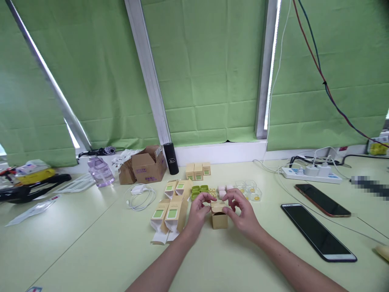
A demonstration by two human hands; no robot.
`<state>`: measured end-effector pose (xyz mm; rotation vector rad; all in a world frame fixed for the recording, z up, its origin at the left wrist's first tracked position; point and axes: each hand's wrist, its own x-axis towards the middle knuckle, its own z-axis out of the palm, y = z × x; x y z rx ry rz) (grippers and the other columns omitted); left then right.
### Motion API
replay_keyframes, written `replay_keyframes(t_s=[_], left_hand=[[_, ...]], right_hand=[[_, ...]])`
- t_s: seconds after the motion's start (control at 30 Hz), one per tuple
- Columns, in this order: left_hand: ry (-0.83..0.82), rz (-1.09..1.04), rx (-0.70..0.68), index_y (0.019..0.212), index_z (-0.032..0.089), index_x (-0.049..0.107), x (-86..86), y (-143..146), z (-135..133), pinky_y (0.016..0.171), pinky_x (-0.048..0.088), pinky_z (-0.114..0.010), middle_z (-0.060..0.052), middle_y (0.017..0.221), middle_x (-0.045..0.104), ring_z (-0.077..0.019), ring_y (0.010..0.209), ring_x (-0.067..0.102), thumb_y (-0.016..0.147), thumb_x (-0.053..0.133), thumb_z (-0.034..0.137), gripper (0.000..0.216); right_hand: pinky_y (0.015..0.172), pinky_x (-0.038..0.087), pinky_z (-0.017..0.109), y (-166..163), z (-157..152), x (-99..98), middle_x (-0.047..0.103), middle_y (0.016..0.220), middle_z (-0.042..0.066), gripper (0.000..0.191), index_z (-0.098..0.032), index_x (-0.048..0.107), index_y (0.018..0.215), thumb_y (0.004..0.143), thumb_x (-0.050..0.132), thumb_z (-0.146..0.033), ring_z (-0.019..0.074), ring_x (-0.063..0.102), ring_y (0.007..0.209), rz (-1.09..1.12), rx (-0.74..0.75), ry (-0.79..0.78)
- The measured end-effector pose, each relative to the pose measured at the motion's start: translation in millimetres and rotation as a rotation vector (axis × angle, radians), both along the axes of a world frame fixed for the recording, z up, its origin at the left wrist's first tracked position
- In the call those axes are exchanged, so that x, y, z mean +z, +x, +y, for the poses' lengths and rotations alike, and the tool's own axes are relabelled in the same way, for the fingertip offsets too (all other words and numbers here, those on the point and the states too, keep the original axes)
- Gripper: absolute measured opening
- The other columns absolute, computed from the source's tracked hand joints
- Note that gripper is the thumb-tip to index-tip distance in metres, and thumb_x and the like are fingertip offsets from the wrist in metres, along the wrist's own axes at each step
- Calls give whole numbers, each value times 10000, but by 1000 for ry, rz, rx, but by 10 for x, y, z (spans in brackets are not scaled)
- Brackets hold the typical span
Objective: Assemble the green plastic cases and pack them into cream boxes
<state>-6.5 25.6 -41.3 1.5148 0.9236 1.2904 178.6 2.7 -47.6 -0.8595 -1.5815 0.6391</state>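
A small kraft cardboard box [219, 222] stands on the table with its top flap partly raised and a dark gap under it. From the left, my left hand [197, 215] has its thumb and curled fingers at the box's upper edge. My right hand [243, 213] pinches the flap on the other side, thumb in front. Behind the box are green square cups [199, 189], small yellow pieces [212, 192], pale pink cylinders [222, 190] and clear round containers [250, 186] with yellow centres. Several open boxes with green labels [176, 213] lie left of my left hand.
Three small upright boxes [198, 171] stand farther back, near a black cylinder bottle [171, 159] and a brown carton [149, 165]. A white charger cable [141, 196] and a purple bottle [101, 172] are to the left. Two phones [317, 231] and a power strip [311, 174] lie right.
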Motion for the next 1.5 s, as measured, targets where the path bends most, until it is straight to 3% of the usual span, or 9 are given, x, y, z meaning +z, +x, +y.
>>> replay_keyframes(t_s=[0.17, 0.37, 0.6, 0.87, 1.17, 1.5], left_hand=[[40, -28, -21, 945, 205, 658, 48, -6, -49, 981, 428, -382, -78, 1021, 694, -260, 1059, 595, 781, 581, 243, 184], [71, 41, -36, 990, 210, 664, 25, -6, -57, 921, 436, -367, -90, 1070, 699, -269, 1048, 597, 864, 649, 417, 243], [120, 90, -39, 1012, 210, 674, 9, -9, -63, 928, 431, -367, -98, 1086, 697, -275, 1060, 588, 877, 653, 489, 311], [130, 101, -57, 1040, 214, 668, 1, -9, -74, 946, 417, -376, -94, 1106, 690, -279, 1088, 587, 877, 639, 413, 259], [124, 130, -46, 1038, 226, 656, 15, -9, -87, 940, 388, -382, -90, 1116, 701, -291, 1104, 586, 851, 645, 395, 252], [117, 151, -61, 1062, 230, 657, 23, -12, -104, 959, 374, -388, -84, 1136, 690, -288, 1118, 580, 829, 643, 332, 255]], right_hand=[[675, 451, 342, 2, 4, -23, 566, 1033, 62, 52, -255, 646, 929, 881, 655, -271, 198, 532, 780, -32, 10, 33], [673, 450, 341, -1, 8, -28, 568, 1014, 60, 38, -255, 635, 888, 861, 662, -256, 200, 525, 772, -46, 1, 46], [676, 448, 349, 1, 3, -17, 568, 983, 57, 19, -257, 631, 840, 844, 646, -245, 203, 508, 757, -64, 5, 44], [692, 445, 347, 8, -2, -36, 553, 986, 52, 46, -248, 633, 801, 823, 648, -210, 201, 506, 770, -92, 19, 44], [687, 473, 330, -5, 23, -38, 567, 1002, 50, 147, -259, 589, 978, 951, 582, -403, 202, 541, 810, 19, 3, -42], [709, 475, 324, -23, 52, -90, 558, 1075, 41, 182, -266, 552, 1052, 884, 606, -312, 205, 549, 879, 1, -2, -143]])
